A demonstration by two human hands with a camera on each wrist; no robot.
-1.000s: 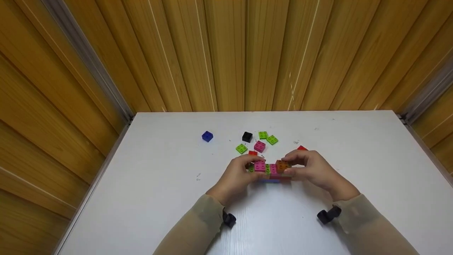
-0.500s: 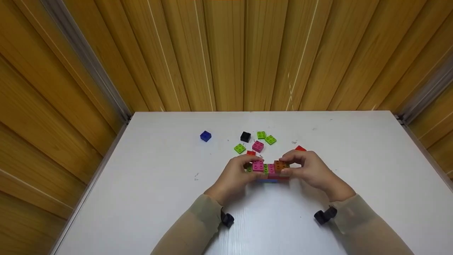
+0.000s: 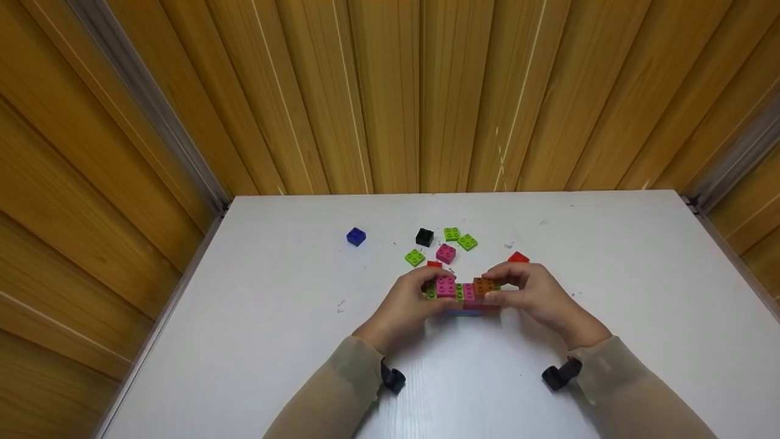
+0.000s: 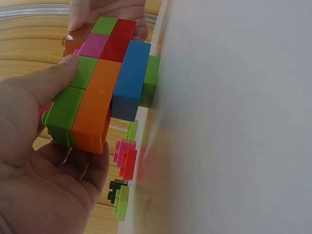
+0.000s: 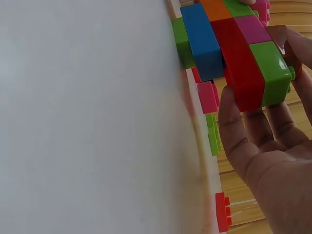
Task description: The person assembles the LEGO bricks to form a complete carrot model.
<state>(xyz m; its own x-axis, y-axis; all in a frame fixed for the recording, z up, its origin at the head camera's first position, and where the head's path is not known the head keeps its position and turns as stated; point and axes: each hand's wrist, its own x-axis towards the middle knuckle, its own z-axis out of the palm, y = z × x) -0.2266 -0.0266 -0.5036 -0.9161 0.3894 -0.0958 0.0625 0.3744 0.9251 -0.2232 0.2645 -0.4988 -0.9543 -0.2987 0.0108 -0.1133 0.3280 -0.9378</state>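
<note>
Between both hands stands a stack of toy building bricks (image 4: 97,97). A green brick (image 4: 151,80) is at its foot, then a blue brick (image 4: 130,80), an orange and red layer, and a green and pink layer. My left hand (image 3: 407,305) grips the left end, thumb on the near green side and fingers round the far side, by a pink brick (image 3: 445,286) on top. At the right end, a brown brick (image 3: 485,285) sits on top, pinched between thumb and forefinger of my right hand (image 3: 539,299). The other right fingers curl behind the end of the red brick (image 5: 243,73).
Beyond the hands on the white table (image 3: 274,341) lie loose bricks: a blue one (image 3: 356,236), a black one (image 3: 425,237), a pink one (image 3: 446,253) and several flat lime ones (image 3: 415,257). A red brick (image 3: 518,257) lies behind my right hand. Wood-patterned walls (image 3: 390,97) enclose the table.
The head view shifts slightly. Both hands keep the same grip on the stack and the brown brick, and the loose bricks stay where they were.
</note>
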